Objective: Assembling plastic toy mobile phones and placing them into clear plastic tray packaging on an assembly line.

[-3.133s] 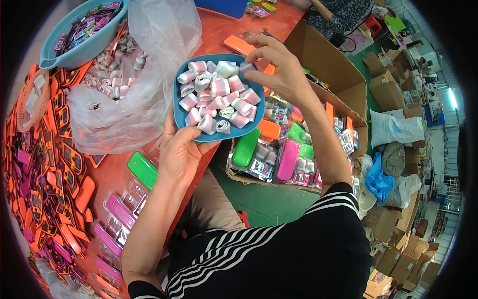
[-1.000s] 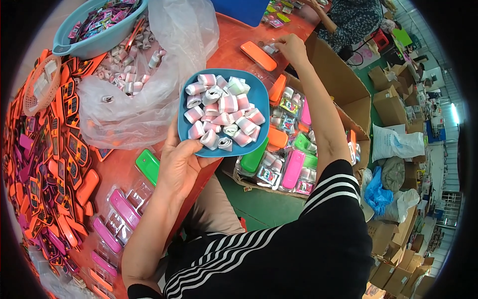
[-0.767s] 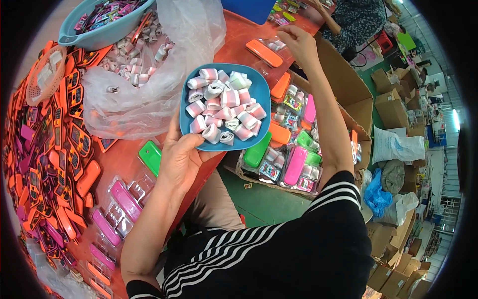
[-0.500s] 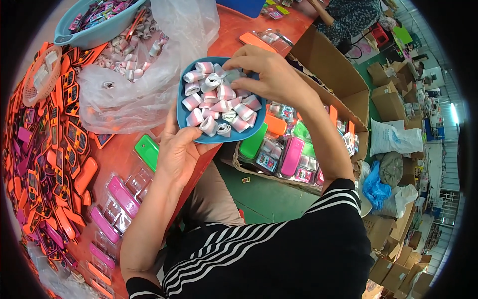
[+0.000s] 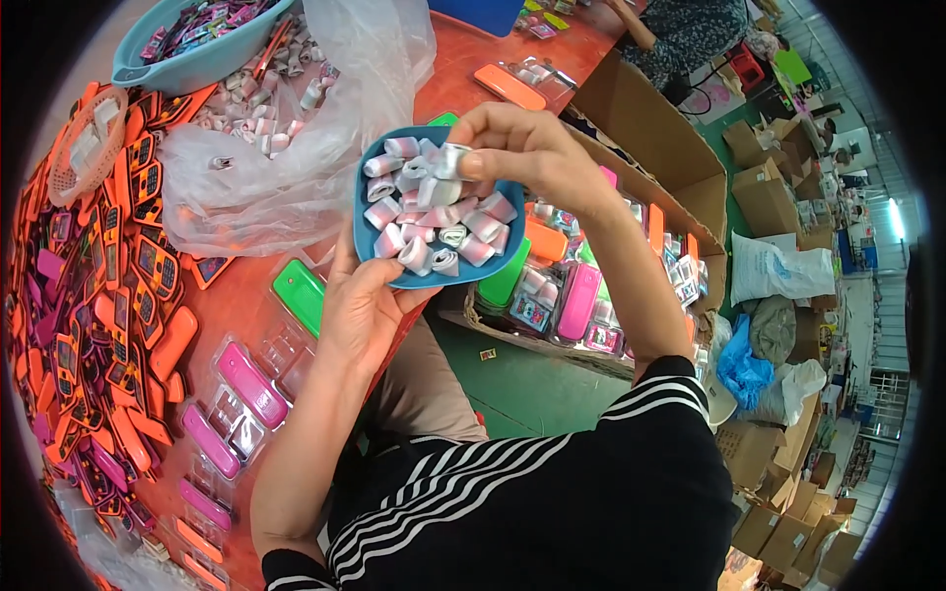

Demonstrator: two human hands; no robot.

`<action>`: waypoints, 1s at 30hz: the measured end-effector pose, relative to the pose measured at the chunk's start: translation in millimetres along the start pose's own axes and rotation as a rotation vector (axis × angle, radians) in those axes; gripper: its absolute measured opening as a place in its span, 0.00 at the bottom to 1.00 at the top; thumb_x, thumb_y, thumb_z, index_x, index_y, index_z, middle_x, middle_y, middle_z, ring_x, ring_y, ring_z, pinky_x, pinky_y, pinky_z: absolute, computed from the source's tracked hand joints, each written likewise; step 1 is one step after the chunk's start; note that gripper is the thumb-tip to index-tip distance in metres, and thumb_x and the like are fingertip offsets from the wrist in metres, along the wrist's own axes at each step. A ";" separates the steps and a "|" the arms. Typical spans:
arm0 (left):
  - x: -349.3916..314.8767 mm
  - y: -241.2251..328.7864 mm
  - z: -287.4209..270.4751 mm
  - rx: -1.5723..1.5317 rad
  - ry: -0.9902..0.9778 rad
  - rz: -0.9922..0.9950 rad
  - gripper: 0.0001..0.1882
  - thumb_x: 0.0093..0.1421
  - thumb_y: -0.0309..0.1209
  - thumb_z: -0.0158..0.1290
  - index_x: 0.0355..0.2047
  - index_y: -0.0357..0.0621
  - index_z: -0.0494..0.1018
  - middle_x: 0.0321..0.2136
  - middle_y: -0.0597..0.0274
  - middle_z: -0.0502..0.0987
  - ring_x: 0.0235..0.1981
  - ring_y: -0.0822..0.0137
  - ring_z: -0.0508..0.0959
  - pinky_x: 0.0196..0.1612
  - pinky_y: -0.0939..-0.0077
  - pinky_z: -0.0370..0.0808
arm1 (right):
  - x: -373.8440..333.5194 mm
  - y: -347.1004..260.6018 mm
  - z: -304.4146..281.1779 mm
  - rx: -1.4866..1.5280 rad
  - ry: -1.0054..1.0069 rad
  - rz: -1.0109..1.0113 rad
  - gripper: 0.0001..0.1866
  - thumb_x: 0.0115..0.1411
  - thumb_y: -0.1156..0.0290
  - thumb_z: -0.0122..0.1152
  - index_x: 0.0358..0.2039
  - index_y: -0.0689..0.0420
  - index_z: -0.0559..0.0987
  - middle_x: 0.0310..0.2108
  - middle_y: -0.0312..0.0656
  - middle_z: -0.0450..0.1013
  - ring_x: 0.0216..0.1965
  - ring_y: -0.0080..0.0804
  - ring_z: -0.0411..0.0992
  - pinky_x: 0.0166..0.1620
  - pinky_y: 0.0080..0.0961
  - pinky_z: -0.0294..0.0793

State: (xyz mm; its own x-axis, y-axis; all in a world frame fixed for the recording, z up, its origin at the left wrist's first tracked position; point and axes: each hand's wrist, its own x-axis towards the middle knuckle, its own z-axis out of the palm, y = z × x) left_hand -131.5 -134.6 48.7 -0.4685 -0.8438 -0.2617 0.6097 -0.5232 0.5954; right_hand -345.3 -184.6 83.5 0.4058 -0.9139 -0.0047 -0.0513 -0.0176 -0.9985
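My left hand (image 5: 361, 307) grips a blue square plastic bowl (image 5: 366, 236) by its near left side, with the thumb at the rim. Many small pink-and-white rolled strips (image 5: 440, 217) fill the bowl. Over its far right part, my right hand (image 5: 532, 158) pinches one pale roll (image 5: 452, 162) between thumb and fingers, just above the others. Beneath my left forearm, on the red table (image 5: 232, 300), lie a green case (image 5: 299, 294) and pink cases (image 5: 251, 384) in clear plastic trays.
Orange and purple toy phones (image 5: 118, 325) pile up at the left. Behind them stand a light blue basin (image 5: 187, 59) of small packets and a clear plastic bag (image 5: 266, 197) beside more rolls. At right, a cardboard box (image 5: 680, 148) holds packed cases. A person (image 5: 690, 44) sits beyond.
My right hand has closed on a roll and lifted it slightly from the pile. The bowl has shifted a little downward in view, still in my left hand.
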 end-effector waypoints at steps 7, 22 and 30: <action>-0.9 3.3 -18.8 0.028 0.066 0.043 0.37 0.48 0.16 0.41 0.60 0.48 0.49 0.52 0.52 0.64 0.48 0.55 0.73 0.42 0.57 0.79 | -3.6 -7.1 -23.6 0.098 0.108 -0.098 0.10 0.55 0.70 0.59 0.36 0.58 0.72 0.30 0.37 0.73 0.23 0.17 0.68 0.23 0.12 0.60; -53.8 15.8 -21.8 0.039 0.102 0.038 0.37 0.48 0.17 0.42 0.61 0.48 0.49 0.53 0.51 0.64 0.50 0.54 0.71 0.44 0.55 0.77 | -6.1 -33.7 45.4 -0.090 0.032 -0.042 0.14 0.53 0.74 0.61 0.39 0.61 0.70 0.30 0.35 0.73 0.32 0.19 0.71 0.36 0.16 0.69; -127.7 28.8 -62.2 0.037 0.251 0.175 0.32 0.56 0.23 0.46 0.61 0.54 0.51 0.52 0.59 0.65 0.48 0.60 0.72 0.42 0.56 0.78 | -7.1 -15.9 102.1 0.156 -0.065 -0.052 0.14 0.55 0.72 0.58 0.41 0.65 0.73 0.29 0.37 0.73 0.28 0.20 0.71 0.30 0.15 0.67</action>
State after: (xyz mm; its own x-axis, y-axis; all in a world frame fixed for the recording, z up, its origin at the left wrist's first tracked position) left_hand -14.3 -49.3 52.0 -0.1830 -0.9262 -0.3297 0.6416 -0.3666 0.6737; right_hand -254.1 -136.5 93.9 0.4626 -0.8853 0.0484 0.1115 0.0039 -0.9938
